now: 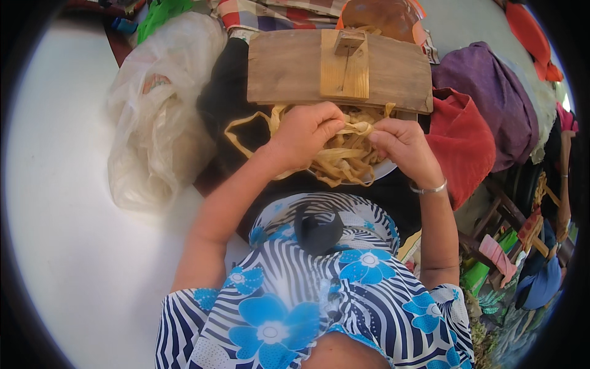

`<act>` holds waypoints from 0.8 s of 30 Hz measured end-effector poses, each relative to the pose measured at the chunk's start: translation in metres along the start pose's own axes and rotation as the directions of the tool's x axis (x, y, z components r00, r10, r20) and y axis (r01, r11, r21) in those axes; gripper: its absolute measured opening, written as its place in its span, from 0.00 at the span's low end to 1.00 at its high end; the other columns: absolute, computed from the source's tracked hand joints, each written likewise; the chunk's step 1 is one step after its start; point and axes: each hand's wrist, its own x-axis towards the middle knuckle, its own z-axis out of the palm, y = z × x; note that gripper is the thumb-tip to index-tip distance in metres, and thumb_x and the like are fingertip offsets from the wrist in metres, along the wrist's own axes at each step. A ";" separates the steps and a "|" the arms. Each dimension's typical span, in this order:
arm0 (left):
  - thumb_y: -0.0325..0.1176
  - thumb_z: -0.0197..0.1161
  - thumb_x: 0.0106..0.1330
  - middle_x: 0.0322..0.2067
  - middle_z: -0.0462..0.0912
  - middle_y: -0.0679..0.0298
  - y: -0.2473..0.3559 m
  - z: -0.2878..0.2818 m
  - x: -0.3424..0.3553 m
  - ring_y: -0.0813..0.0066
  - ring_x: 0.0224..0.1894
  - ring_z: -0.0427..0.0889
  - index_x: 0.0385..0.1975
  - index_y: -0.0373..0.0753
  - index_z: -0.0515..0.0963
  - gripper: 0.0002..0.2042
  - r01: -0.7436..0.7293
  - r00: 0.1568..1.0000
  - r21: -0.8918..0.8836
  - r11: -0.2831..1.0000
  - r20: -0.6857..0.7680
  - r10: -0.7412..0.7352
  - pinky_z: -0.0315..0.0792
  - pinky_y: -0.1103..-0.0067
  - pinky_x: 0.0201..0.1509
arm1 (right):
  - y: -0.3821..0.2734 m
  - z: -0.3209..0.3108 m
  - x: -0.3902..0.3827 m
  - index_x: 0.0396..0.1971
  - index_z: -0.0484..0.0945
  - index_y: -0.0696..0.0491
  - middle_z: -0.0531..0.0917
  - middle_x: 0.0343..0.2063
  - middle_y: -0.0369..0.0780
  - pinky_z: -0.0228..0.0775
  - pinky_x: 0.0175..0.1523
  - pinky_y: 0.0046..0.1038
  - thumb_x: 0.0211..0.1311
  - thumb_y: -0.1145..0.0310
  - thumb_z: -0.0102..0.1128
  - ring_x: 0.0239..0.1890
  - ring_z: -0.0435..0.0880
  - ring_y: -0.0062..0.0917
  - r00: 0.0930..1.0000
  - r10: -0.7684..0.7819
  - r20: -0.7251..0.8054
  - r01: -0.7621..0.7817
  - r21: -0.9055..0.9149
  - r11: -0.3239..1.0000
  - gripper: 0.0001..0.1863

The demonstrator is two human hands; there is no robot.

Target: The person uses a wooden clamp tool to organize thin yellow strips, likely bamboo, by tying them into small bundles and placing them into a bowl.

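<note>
My left hand (305,130) and my right hand (405,146) are close together over a pale bowl (387,167). Both have closed fingers, pinching a bunched pale-yellow strip (357,128) stretched between them. More flat, ribbon-like strips (338,161) lie tangled in the bowl, and one loops out to the left of my left hand. What the strips are made of I cannot make out. Just beyond my fingers is a wooden board (283,67) with a lighter plank and a small block (349,42) on it; a thin dark line, perhaps a wire, runs down from the block.
At the left sits a cloudy plastic bag (163,123) beside black fabric. Red cloth (460,141) and a purple bundle (488,101) crowd the right side. An orange-edged container (381,17) stands behind the board. Chairs and clutter fill the far right.
</note>
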 end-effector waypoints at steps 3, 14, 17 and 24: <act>0.29 0.58 0.67 0.25 0.76 0.70 -0.004 -0.002 -0.001 0.83 0.29 0.73 0.34 0.33 0.77 0.06 0.189 0.978 -0.204 0.961 0.126 -0.166 0.69 0.81 0.34 | -0.002 0.005 -0.006 0.34 0.79 0.62 0.78 0.23 0.32 0.68 0.29 0.16 0.63 0.73 0.59 0.23 0.73 0.11 0.997 0.005 -0.078 -0.002 0.047 0.999 0.07; 0.31 0.56 0.68 0.23 0.76 0.70 -0.022 -0.025 0.037 0.84 0.27 0.72 0.34 0.33 0.78 0.08 0.282 0.954 -0.275 0.919 0.185 -0.238 0.68 0.83 0.32 | -0.004 0.005 0.039 0.35 0.82 0.60 0.79 0.23 0.31 0.65 0.29 0.17 0.61 0.71 0.60 0.24 0.73 0.11 0.982 0.037 -0.185 0.020 0.295 0.955 0.08; 0.32 0.56 0.68 0.24 0.77 0.70 -0.023 -0.041 0.052 0.85 0.28 0.72 0.34 0.33 0.78 0.09 0.235 0.971 -0.204 0.950 0.097 -0.219 0.67 0.83 0.32 | -0.004 0.007 0.060 0.33 0.81 0.60 0.78 0.22 0.31 0.64 0.28 0.17 0.62 0.71 0.60 0.23 0.73 0.12 0.954 0.002 -0.299 0.090 0.295 0.951 0.07; 0.37 0.58 0.64 0.26 0.80 0.57 -0.049 -0.029 0.068 0.66 0.30 0.77 0.34 0.33 0.78 0.12 0.197 0.979 0.099 0.975 -0.068 -0.191 0.71 0.73 0.37 | 0.011 0.014 0.072 0.34 0.80 0.57 0.80 0.24 0.43 0.70 0.34 0.32 0.59 0.71 0.59 0.27 0.80 0.34 0.870 -0.337 -0.359 0.161 -0.440 0.884 0.06</act>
